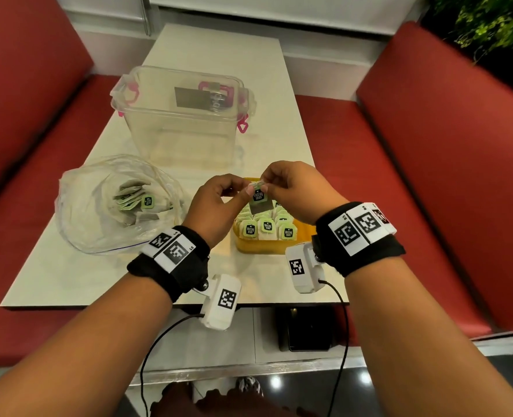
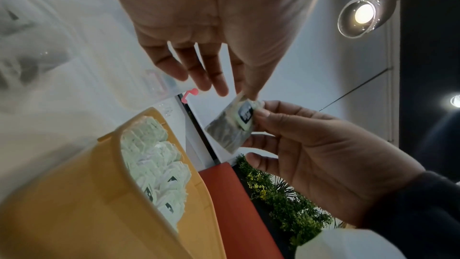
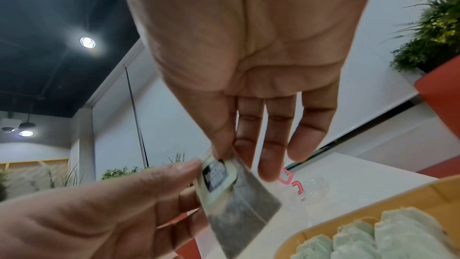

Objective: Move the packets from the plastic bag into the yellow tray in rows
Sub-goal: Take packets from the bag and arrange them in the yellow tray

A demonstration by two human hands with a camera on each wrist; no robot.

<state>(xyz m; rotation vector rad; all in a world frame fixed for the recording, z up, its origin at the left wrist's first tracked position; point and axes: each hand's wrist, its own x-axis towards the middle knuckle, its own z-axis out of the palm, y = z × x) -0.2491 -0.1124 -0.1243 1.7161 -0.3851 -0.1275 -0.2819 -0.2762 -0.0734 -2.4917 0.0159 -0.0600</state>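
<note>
A small grey tea packet with a pale green, black-printed tag [image 1: 259,200] hangs from the thumb and forefinger tips of the left hand [image 1: 216,206] and right hand [image 1: 297,194], both pinched on its top edge. Directly beneath the fingers the rectangular yellow plastic tray [image 1: 258,246] holds packets standing in rows. Left of the fingers lies the crumpled clear plastic bag [image 1: 98,230] with more packets, beyond them a clear plastic box with pink latches [image 1: 186,115]

Plastic bag [image 1: 110,206] left of the tray [image 1: 264,246], container [image 1: 183,115] behind both, all on the table [image 1: 53,266]
</note>
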